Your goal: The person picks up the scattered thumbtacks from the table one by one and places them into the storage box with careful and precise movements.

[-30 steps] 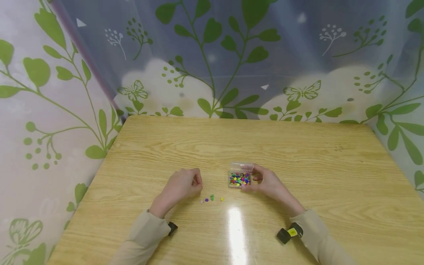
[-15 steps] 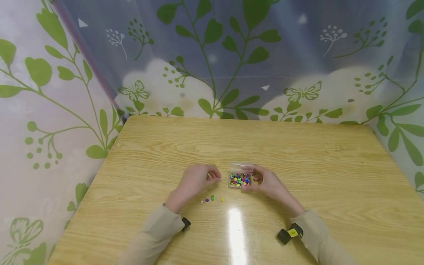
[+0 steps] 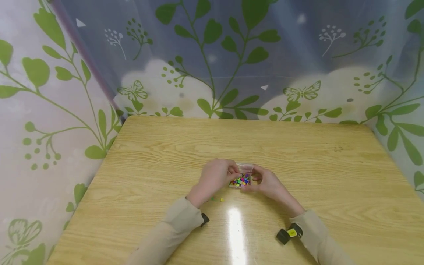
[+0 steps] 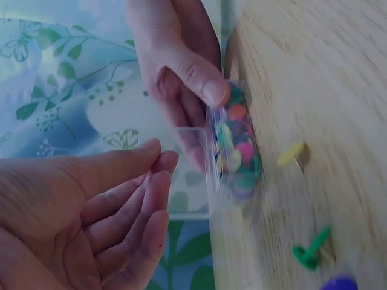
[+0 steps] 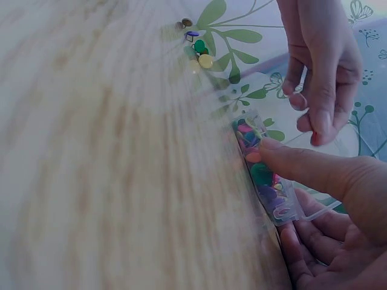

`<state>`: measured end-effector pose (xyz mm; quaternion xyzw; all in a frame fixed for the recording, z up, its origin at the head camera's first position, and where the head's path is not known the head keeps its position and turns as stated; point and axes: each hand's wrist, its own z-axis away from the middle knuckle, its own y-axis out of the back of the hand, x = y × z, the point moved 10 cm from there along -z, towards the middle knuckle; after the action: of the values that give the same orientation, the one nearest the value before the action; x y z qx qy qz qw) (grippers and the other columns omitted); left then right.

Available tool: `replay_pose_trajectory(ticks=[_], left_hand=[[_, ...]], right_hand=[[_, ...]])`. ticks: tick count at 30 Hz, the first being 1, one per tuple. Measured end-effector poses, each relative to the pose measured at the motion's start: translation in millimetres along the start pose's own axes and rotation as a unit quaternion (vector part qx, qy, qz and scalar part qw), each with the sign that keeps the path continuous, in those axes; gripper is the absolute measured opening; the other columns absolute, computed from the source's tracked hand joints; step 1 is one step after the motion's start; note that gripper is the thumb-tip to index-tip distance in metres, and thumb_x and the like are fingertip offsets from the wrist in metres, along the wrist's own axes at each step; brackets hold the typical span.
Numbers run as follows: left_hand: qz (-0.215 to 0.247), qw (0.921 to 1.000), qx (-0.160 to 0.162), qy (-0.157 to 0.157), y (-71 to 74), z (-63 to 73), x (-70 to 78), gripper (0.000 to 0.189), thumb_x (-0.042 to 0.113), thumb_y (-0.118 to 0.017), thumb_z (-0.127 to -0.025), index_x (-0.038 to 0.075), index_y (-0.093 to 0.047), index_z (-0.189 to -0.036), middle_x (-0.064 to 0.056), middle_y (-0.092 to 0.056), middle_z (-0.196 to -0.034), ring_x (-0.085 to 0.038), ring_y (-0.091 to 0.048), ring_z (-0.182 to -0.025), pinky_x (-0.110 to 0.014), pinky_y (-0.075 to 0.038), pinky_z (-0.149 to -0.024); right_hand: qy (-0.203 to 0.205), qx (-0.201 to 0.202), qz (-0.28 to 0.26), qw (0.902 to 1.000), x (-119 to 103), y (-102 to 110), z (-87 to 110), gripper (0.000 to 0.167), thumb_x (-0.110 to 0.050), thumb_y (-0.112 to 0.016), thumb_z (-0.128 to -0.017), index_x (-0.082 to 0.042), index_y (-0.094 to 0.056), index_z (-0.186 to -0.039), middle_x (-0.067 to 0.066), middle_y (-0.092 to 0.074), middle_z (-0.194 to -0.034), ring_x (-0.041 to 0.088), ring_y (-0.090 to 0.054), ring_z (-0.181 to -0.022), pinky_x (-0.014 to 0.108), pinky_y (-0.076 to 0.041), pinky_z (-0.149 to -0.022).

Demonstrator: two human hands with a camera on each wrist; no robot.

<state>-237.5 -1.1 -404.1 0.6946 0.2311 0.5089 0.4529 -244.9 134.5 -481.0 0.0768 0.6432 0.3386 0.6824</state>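
Note:
A small clear plastic box (image 3: pixel 240 181) full of colourful thumbtacks stands on the table with its hinged lid (image 3: pixel 246 166) raised. My right hand (image 3: pixel 269 185) grips its right end, thumb at the front and fingers behind. Over the box's left side, my left hand (image 3: pixel 214 178) pinches between thumb and forefinger a small thumbtack, of which a red bit (image 5: pixel 315 139) shows in the right wrist view. Loose on the wood lie a yellow thumbtack (image 4: pixel 291 154), a green thumbtack (image 4: pixel 311 252) and a purple thumbtack (image 4: pixel 340 284); the left arm partly hides this group in the head view.
The wooden table (image 3: pixel 314 154) reaches back to a patterned curtain (image 3: pixel 185 73) with leaves and butterflies. A dark pale-headed tack (image 5: pixel 184 23) lies at the far end of the loose group. Black wrist cameras (image 3: pixel 283 236) sit below both sleeves.
My left hand has moved right and slightly away from me, from beside the loose thumbtacks to over the box. My right hand and the box have stayed in place.

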Motion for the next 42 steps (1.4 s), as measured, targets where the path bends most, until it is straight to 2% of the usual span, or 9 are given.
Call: replay_pose_trajectory(ticks=[6, 11, 16, 22, 26, 29, 37, 42], left_hand=[[0.005, 0.9998, 0.017, 0.008, -1.6, -3.3, 4.3, 0.02, 0.029, -0.075, -0.093, 0.015, -0.079, -0.106, 0.002, -0.078, -0.095, -0.008, -0.068, -0.064, -0.015, -0.039, -0.044], [0.017, 0.9997, 0.01, 0.013, 0.7, 1.5, -0.1, 0.02, 0.03, -0.071, -0.096, 0.017, -0.079, -0.109, 0.003, -0.078, -0.099, -0.011, -0.073, -0.077, -0.016, -0.046, -0.053], [0.015, 0.9997, 0.01, 0.018, 15.9, 13.3, -12.2, 0.015, 0.028, -0.07, -0.097, 0.018, -0.078, -0.104, 0.002, -0.077, -0.097, -0.012, -0.071, -0.078, -0.018, -0.049, -0.054], [0.002, 0.9993, 0.005, 0.038, 31.9, 30.2, -38.6, 0.008, 0.027, -0.073, -0.095, 0.02, -0.077, -0.096, 0.006, -0.075, -0.091, -0.011, -0.069, -0.076, -0.026, -0.054, -0.065], [-0.001, 0.9989, -0.014, 0.044, 32.2, 43.2, -53.5, 0.003, 0.02, -0.076, -0.091, 0.021, -0.077, -0.089, 0.008, -0.073, -0.084, -0.008, -0.065, -0.072, -0.025, -0.052, -0.064], [-0.007, 0.9988, -0.036, 0.032, 27.6, 52.2, -59.5, 0.009, 0.013, -0.078, -0.089, 0.021, -0.076, -0.084, 0.008, -0.072, -0.08, -0.006, -0.062, -0.07, -0.025, -0.05, -0.064], [0.029, 0.9906, -0.131, 0.026, 8.3, 76.8, -68.1, 0.016, 0.018, -0.085, -0.082, 0.021, -0.069, -0.079, 0.012, -0.065, -0.073, -0.005, -0.057, -0.068, -0.029, -0.048, -0.068], [0.026, 0.9903, -0.135, 0.022, 3.5, 82.1, -70.6, 0.019, 0.013, -0.085, -0.081, 0.02, -0.068, -0.077, 0.011, -0.063, -0.071, -0.005, -0.056, -0.067, -0.028, -0.048, -0.066]], right_hand=[[0.001, -0.001, 0.006, 1.0, 1, 1, 0.3, 0.076, -0.031, -0.09, -0.076, -0.007, -0.057, -0.14, 0.019, -0.062, -0.127, 0.032, -0.06, -0.111, 0.048, -0.052, -0.095], [0.006, 0.0, 0.002, 1.0, 1, 0, -0.1, 0.074, -0.031, -0.091, -0.076, -0.011, -0.058, -0.14, 0.019, -0.062, -0.13, 0.033, -0.06, -0.113, 0.049, -0.051, -0.097], [0.017, -0.003, -0.011, 0.9998, -1, -2, -0.9, 0.07, -0.029, -0.091, -0.076, -0.016, -0.061, -0.138, 0.015, -0.063, -0.13, 0.03, -0.06, -0.111, 0.048, -0.05, -0.097], [0.006, -0.003, -0.012, 0.9999, 1, -2, -0.7, 0.071, -0.03, -0.091, -0.074, -0.019, -0.061, -0.137, 0.013, -0.064, -0.129, 0.028, -0.06, -0.11, 0.046, -0.05, -0.096], [0.005, -0.003, -0.014, 0.9999, 1, -2, 0.2, 0.071, -0.029, -0.092, -0.074, -0.019, -0.061, -0.138, 0.013, -0.064, -0.129, 0.028, -0.059, -0.109, 0.045, -0.05, -0.095], [0.003, -0.003, -0.014, 0.9999, 1, -2, 0.6, 0.072, -0.029, -0.091, -0.074, -0.019, -0.061, -0.138, 0.013, -0.063, -0.13, 0.028, -0.06, -0.11, 0.045, -0.05, -0.096], [0.011, -0.003, -0.013, 0.9999, 0, -1, -0.5, 0.07, -0.028, -0.091, -0.075, -0.015, -0.062, -0.137, 0.018, -0.063, -0.127, 0.028, -0.06, -0.106, 0.04, -0.051, -0.09], [0.011, -0.001, -0.014, 0.9998, 0, -1, -0.4, 0.07, -0.028, -0.092, -0.074, -0.016, -0.062, -0.137, 0.015, -0.064, -0.127, 0.027, -0.06, -0.105, 0.038, -0.051, -0.089]])
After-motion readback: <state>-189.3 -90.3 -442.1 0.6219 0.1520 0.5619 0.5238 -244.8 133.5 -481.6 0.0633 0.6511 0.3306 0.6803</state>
